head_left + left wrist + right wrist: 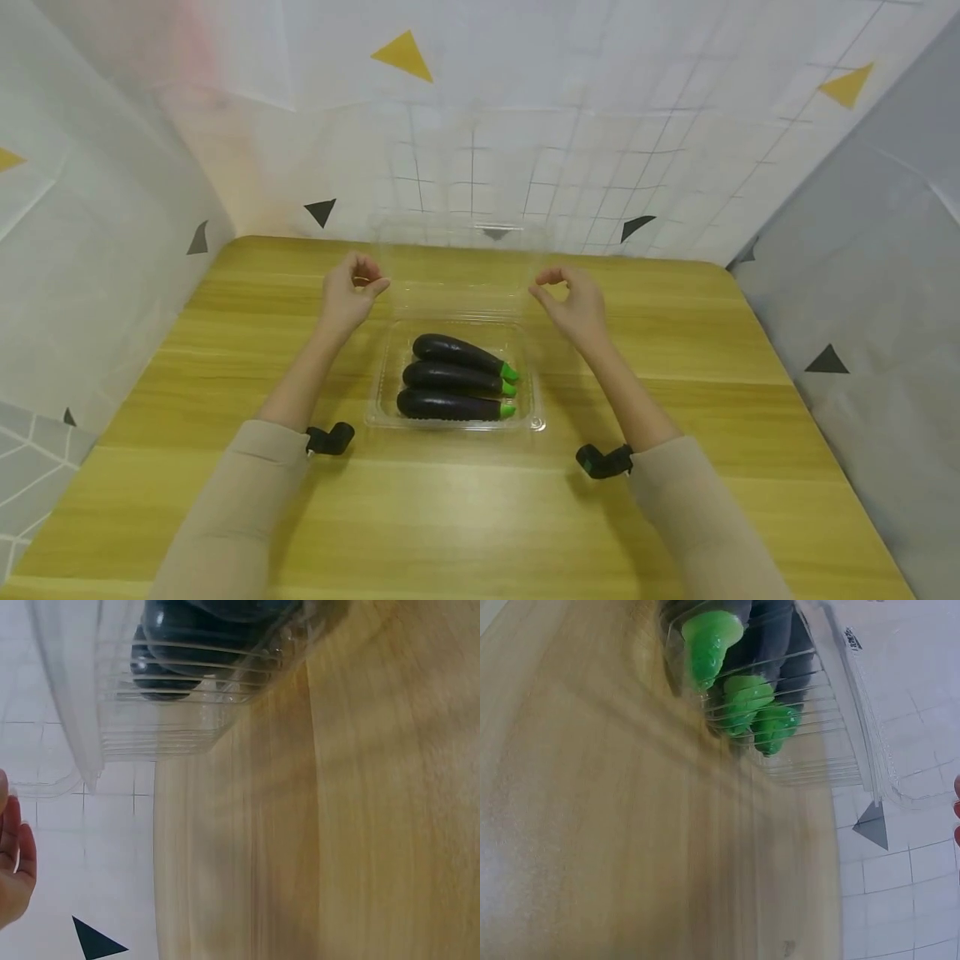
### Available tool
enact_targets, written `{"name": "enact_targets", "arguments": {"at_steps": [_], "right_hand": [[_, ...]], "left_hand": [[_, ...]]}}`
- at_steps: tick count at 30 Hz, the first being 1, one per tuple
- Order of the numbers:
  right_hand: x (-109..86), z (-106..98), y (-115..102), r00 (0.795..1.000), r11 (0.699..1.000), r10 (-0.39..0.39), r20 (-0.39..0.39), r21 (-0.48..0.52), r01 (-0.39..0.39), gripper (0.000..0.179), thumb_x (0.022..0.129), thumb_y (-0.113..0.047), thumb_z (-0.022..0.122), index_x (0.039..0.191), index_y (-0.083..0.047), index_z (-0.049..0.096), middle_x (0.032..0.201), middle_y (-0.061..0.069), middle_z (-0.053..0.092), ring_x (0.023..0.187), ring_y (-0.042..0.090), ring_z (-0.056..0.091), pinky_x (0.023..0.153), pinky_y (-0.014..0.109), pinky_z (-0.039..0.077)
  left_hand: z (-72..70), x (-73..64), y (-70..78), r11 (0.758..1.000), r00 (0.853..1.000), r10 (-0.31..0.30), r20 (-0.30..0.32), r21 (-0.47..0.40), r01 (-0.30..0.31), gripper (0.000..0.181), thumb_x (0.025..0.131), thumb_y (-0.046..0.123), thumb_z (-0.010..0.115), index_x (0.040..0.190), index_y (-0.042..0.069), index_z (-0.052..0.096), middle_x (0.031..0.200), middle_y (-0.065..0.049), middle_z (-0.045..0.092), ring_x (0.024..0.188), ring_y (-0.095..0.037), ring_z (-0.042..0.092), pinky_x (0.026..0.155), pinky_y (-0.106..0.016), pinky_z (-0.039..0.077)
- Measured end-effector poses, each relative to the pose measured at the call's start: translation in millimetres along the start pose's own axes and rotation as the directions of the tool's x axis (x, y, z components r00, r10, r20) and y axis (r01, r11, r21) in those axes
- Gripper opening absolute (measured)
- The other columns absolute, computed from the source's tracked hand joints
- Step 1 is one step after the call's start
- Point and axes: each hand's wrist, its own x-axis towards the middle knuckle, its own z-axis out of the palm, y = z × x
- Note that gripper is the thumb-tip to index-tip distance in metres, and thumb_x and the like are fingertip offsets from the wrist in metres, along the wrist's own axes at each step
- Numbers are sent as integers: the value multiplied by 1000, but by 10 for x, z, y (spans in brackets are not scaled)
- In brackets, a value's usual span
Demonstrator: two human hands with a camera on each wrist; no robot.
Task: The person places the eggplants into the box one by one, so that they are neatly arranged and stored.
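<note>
A clear plastic clamshell box [378, 400] sits on the table with its lid [457, 271] raised at the back. Three dark purple eggplants [450, 404] lie side by side in its base, green stem ends to the right. At the lid's left edge, my left hand [351, 292] pinches the plastic between thumb and fingers. My right hand [576, 304] pinches the opposite edge in the same way. The left wrist view catches part of the left hand [15, 859] beside the lid; only fingertips [958, 811] show in the right wrist view.
The wooden table [465, 517] ends at the back against a white sheet wall [480, 167] with grid lines and triangles. Grey-white sheets [847, 275] enclose the sides. A black wrist camera [330, 439] is on the left arm, another camera [603, 461] on the right.
</note>
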Motion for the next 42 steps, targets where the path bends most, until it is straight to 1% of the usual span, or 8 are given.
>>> {"name": "enact_targets", "arguments": {"at_steps": [11,18,22,27,32,35,39,42], "right_hand": [[-20,12,25,992,996,-84,-89,32,87,12,82,-11,78,87,-5,69,86,9,69,87,25,60,84,46,47],[-29,9,20,990,996,-89,-106,19,91,12,81,-11,79,86,-5,70,86,9,70,87,25,60,84,43,47],[-39,3,17,994,997,-72,-87,13,74,13,81,-12,79,88,-5,69,87,9,70,88,25,60,84,44,47],[-42,-48,-22,993,996,-76,-86,34,79,22,79,-12,80,95,-4,68,91,9,70,91,25,59,84,44,46],[-17,-129,-113,975,985,-155,-160,54,165,34,78,-13,82,107,-3,66,94,8,70,93,24,60,80,40,43],[-2,-174,-172,961,977,-182,-210,74,202,37,77,-11,82,109,-2,66,93,8,70,92,23,59,78,43,41],[14,-221,-245,950,971,-189,-248,95,218,35,77,-9,82,107,-3,67,91,8,70,89,22,58,78,44,41],[20,-233,-273,948,972,-189,-255,88,217,27,78,-7,81,100,-2,68,90,9,70,88,21,58,78,42,41]], "left_hand": [[-50,-5,130,999,999,15,41,-36,-13,28,86,3,72,103,-3,51,96,-14,56,97,-26,53,90,-40,46],[-75,22,248,996,998,64,-18,-67,-65,23,86,-2,69,99,-6,51,92,-13,56,94,-22,54,89,-37,47],[-79,-1,265,997,998,56,-43,-43,-58,20,85,-3,70,94,-4,53,87,-10,56,88,-19,56,87,-34,48],[-85,-25,279,998,998,50,-48,-27,-51,20,84,-2,72,93,-3,54,87,-10,57,88,-18,57,88,-36,48],[-90,-35,311,998,997,56,-53,-31,-58,20,84,-1,72,92,-3,54,87,-10,58,87,-19,57,88,-37,47],[-95,-45,320,999,998,45,-52,-28,-47,20,84,-1,72,92,-2,54,87,-10,58,88,-19,57,88,-37,47],[-99,-53,321,999,998,37,-54,-14,-38,20,84,0,72,93,-2,54,87,-9,57,89,-19,57,87,-36,47],[-101,-56,315,999,997,45,-56,-22,-46,20,83,-1,73,92,-2,55,87,-9,58,88,-19,56,87,-36,47]]}}
